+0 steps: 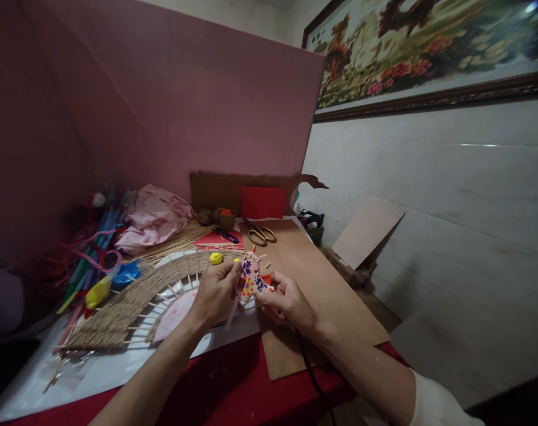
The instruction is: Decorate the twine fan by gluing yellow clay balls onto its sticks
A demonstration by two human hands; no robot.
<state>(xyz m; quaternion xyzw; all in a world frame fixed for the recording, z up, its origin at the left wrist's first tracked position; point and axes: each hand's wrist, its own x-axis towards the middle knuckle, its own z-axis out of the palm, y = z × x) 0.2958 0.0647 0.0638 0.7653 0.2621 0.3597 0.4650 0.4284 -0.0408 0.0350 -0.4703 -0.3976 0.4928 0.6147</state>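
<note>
A hot glue gun (250, 278) with a pink floral body, an orange tip and an orange trigger is held in front of me, its tip facing away. My right hand (289, 300) is closed around its handle, from which a black cord hangs. My left hand (219, 290) is closed with thumb and fingers against the gun's left side; its fingertips are partly hidden. A translucent glue stick (232, 315) pokes out below the gun's rear. Under my left arm lies a half-round twine weaving (131, 302) on thin wooden sticks. A yellow lump (216, 258) rests by its edge.
Golden-handled scissors (262, 235) lie on a brown board (313, 266). A blue cutter (225, 235) rests on red paper. Pink cloth (155, 216) and colourful pipe cleaners (93, 254) are piled left. A pink panel (184, 100) stands behind the table; a tiled wall (464, 195) rises right.
</note>
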